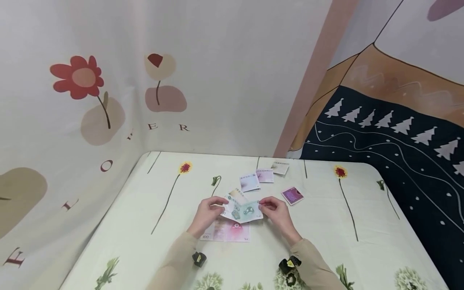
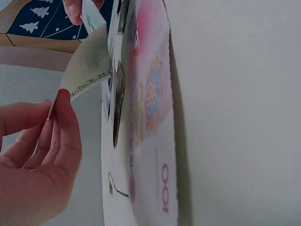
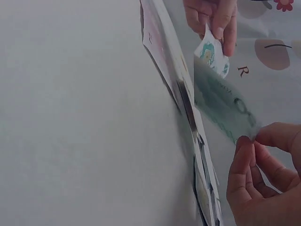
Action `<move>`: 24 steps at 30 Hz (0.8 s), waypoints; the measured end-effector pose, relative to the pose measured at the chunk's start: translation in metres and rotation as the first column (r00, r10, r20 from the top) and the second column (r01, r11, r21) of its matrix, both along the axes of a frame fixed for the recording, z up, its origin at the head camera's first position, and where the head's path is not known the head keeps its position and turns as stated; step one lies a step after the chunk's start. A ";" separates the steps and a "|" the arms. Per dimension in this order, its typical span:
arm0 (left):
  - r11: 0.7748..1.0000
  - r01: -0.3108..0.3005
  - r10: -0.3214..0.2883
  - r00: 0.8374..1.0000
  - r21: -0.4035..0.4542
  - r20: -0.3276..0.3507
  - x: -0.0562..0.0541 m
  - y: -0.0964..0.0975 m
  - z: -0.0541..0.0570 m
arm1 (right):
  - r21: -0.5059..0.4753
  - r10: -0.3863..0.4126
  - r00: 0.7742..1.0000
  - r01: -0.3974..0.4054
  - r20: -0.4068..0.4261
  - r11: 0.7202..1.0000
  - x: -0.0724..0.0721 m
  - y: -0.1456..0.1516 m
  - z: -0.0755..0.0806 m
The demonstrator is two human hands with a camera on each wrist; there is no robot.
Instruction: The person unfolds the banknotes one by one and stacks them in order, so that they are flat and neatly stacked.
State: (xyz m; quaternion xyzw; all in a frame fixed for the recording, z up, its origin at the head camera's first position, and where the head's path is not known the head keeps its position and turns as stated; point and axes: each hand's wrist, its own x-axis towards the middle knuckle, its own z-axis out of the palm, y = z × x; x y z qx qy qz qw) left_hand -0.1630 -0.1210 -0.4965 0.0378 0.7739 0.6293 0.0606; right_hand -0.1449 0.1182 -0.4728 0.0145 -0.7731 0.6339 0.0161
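"Green paper, that one: a green banknote (image 1: 242,210) pinched at both ends. See the fingers?"

"Yes. The left hand (image 1: 207,213) nips its left edge between thumb and fingertips (image 2: 60,115); the right hand (image 1: 276,212) pinches the right edge the same way, fingers curled in close. The note hangs between them, just above the table (image 1: 137,225), bent along a crease in the middle."

"How would you say it handles?"

"Light and limp, I'd judge. It sags and folds wherever it isn't held, so the short edges are the sensible places to grip, as both hands do now. Thin paper like that could tear if the 2 hands pull apart hard, and it might slip from a loose pinch."

"And under it?"

"A pink 100 note (image 1: 226,231) lies flat on the flowered cloth, right beneath the hands. Farther back there are 3 small folded notes (image 1: 264,176) in a loose row, and a purple folded one (image 1: 292,195) off to the right, well apart from the fingers."
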 end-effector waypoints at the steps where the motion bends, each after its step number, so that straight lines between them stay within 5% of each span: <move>1: 1.000 0.002 -0.002 1.000 -0.007 -0.004 -0.001 -0.002 -0.002 | -0.002 -0.001 1.000 0.001 0.006 1.000 -0.001 0.000 -0.001; 9: 1.000 -0.014 0.014 1.000 -0.017 0.013 0.001 -0.016 -0.001 | -0.067 -0.003 0.999 0.006 0.040 0.998 -0.014 0.006 -0.040; 24: 0.996 0.069 -0.066 0.997 -0.065 0.048 0.010 -0.041 -0.013 | -0.040 0.126 0.991 -0.125 0.034 0.991 -0.008 0.003 -0.048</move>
